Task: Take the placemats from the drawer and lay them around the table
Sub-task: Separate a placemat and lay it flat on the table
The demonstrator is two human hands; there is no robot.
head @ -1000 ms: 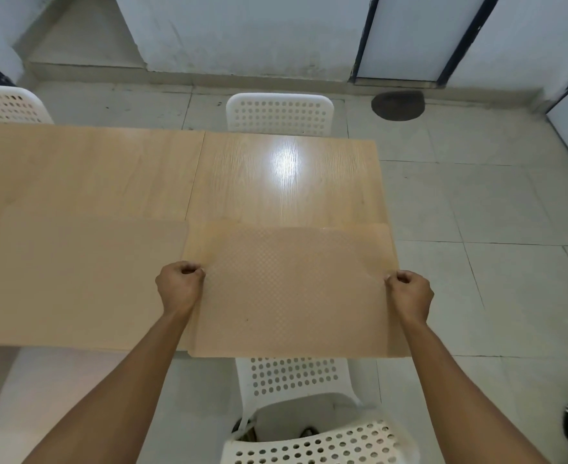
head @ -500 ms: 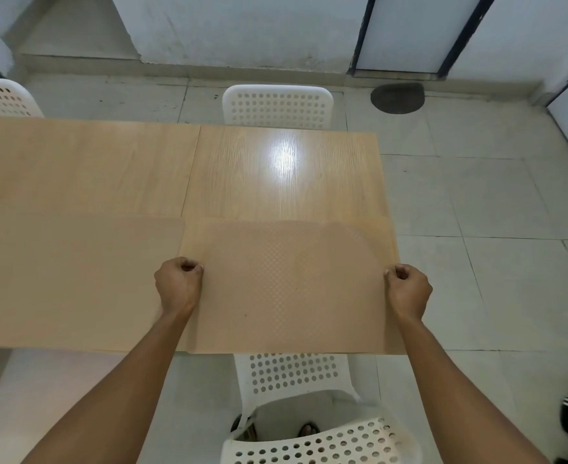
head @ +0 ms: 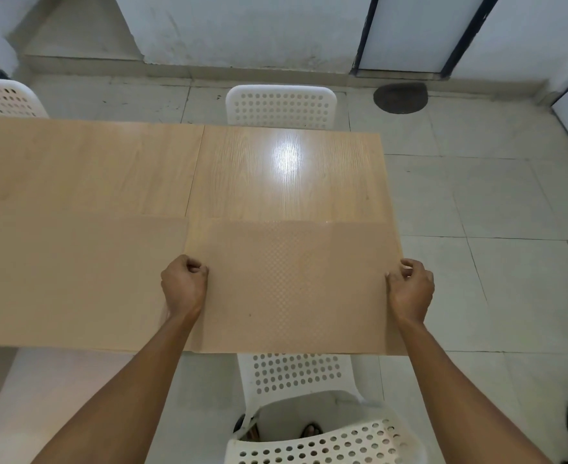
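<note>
A tan textured placemat (head: pixel 292 286) lies flat on the near right end of the light wooden table (head: pixel 276 175). My left hand (head: pixel 184 286) pinches its left edge and my right hand (head: pixel 410 288) pinches its right edge. A second placemat (head: pixel 75 279) of the same colour lies flat to the left, touching or nearly touching the first one. The drawer is out of sight.
A white perforated chair (head: pixel 281 105) stands at the table's far side, another (head: pixel 4 98) at the far left, and a third (head: pixel 309 413) right below me. Tiled floor (head: pixel 493 212) spreads to the right. A dark round mat (head: pixel 400 97) lies near the back wall.
The placemat's far edge, lifted and curved before, has settled flat on the table. Both hands stayed at its side edges.
</note>
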